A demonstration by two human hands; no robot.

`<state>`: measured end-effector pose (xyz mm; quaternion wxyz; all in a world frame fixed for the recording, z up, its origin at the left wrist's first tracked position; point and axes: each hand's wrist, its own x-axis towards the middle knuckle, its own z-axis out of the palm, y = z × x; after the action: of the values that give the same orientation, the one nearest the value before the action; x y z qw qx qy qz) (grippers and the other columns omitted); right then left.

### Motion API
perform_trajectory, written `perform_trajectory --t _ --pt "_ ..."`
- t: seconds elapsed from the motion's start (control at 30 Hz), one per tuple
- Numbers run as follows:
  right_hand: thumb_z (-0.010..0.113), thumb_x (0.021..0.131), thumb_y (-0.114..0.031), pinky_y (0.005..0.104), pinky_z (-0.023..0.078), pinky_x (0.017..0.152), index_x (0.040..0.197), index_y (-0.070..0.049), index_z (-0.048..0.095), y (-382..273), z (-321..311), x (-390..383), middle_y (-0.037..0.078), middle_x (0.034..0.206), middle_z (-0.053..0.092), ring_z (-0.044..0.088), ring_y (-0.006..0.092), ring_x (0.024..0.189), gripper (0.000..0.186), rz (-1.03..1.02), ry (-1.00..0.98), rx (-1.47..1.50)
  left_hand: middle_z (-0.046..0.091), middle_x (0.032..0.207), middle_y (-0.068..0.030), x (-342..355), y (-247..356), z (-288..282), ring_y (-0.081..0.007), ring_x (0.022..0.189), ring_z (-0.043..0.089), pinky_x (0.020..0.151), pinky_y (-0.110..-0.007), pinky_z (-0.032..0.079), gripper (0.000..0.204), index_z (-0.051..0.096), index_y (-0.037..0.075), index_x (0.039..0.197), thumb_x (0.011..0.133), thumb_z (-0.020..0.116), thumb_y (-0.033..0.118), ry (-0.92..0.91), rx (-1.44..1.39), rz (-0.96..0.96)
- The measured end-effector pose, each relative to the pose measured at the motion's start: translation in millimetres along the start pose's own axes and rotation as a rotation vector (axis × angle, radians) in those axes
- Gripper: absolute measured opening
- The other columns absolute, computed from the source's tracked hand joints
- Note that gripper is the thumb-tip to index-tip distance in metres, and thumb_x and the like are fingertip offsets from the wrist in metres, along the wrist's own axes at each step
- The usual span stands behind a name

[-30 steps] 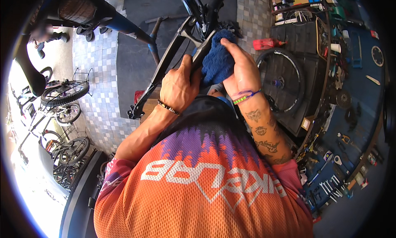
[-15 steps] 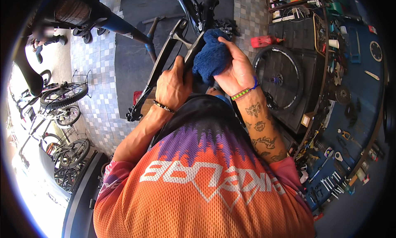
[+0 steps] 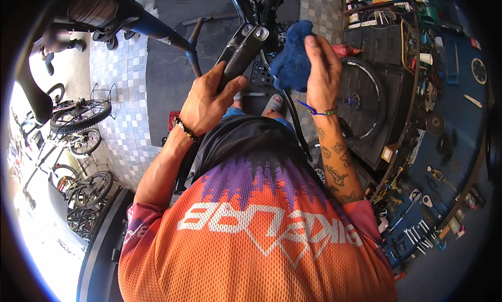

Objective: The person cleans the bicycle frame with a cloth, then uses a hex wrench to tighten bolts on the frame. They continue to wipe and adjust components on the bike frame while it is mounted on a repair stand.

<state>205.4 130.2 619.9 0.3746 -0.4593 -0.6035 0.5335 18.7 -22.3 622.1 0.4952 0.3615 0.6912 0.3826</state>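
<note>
My left hand (image 3: 205,104) is closed around a thick black arm of a bicycle frame (image 3: 244,55), thumb on one side and fingers on the other. Two round silver pivot ends show at the far tip of that arm. To its right, my right hand (image 3: 324,77) holds a fluffy dark blue cloth (image 3: 293,61) up between thumb and fingers. A gap separates the cloth from the gripped arm. More black frame tubes (image 3: 246,6) rise beyond it, at the top of the view.
A bicycle wheel (image 3: 384,100) leans against a black cabinet (image 3: 361,43) on the right, near a red bottle (image 3: 346,51). Wrenches (image 3: 417,236) and other tools hang on a blue board (image 3: 449,140). A blue stand leg (image 3: 157,34) crosses the upper left. Several bicycles (image 3: 81,116) stand farther left.
My right hand has drawn the blue cloth off the frame arm, to the right and upward. The frame arm has turned in my left hand, which has shifted slightly left.
</note>
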Motion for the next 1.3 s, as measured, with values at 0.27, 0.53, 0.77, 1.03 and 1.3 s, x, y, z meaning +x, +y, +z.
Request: perform_trajectory --t 0.27,0.53,0.77,1.03,1.3 --pt "0.084 0.088 -0.02 0.0356 0.058 0.065 0.102 -0.007 0.076 -9 41 -8 0.007 0.096 0.066 0.07 0.0255 0.078 0.021 -0.609 -0.065 -0.51 0.064 0.073 -0.0169 7 5 0 -0.0261 0.065 0.063 0.064 -0.04 0.048 0.041 0.058 -0.002 0.102 0.103 0.067 0.037 0.039 0.031 0.033" --pt "0.075 0.098 -0.02 0.0255 0.052 0.079 0.108 -0.004 0.072 -13 32 -24 -0.001 0.101 0.07 0.062 0.0066 0.087 0.019 0.102 -0.073 0.232 0.057 0.067 -0.0034 5 11 -2 -0.0118 0.06 0.055 0.056 -0.032 0.043 0.036 0.06 0.001 0.104 0.104 0.067 0.037 -0.013 -0.117 0.028" --pt "0.072 0.1 -0.015 0.0227 0.046 0.079 0.116 0.0 0.063 -24 5 -25 0.0 0.099 0.066 0.057 0.0056 0.088 0.023 -0.06 -0.022 0.258 0.05 0.061 0.0032 3 24 -24 -0.0038 0.05 0.045 0.046 -0.023 0.035 0.046 0.058 0.002 0.101 0.104 0.066 0.048 -0.267 -0.388 0.025" --pt "0.079 0.095 -0.016 0.025 0.052 0.069 0.114 0.003 0.063 -32 -16 -26 0.005 0.093 0.07 0.064 0.009 0.078 0.031 -0.348 -0.068 -0.012 0.054 0.067 0.0041 1 15 -32 -0.0028 0.056 0.048 0.049 -0.023 0.038 0.049 0.063 0.002 0.109 0.102 0.069 0.05 -0.329 -0.411 0.056" --pt "0.08 0.094 -0.018 0.0265 0.052 0.066 0.108 0.003 0.065 -32 -12 -29 0.006 0.087 0.069 0.064 0.0105 0.075 0.03 -0.453 -0.084 -0.113 0.063 0.076 0.0013 -6 8 -36 -0.0032 0.06 0.05 0.051 -0.023 0.039 0.047 0.065 0.002 0.117 0.102 0.07 0.046 -0.291 -0.42 0.109"
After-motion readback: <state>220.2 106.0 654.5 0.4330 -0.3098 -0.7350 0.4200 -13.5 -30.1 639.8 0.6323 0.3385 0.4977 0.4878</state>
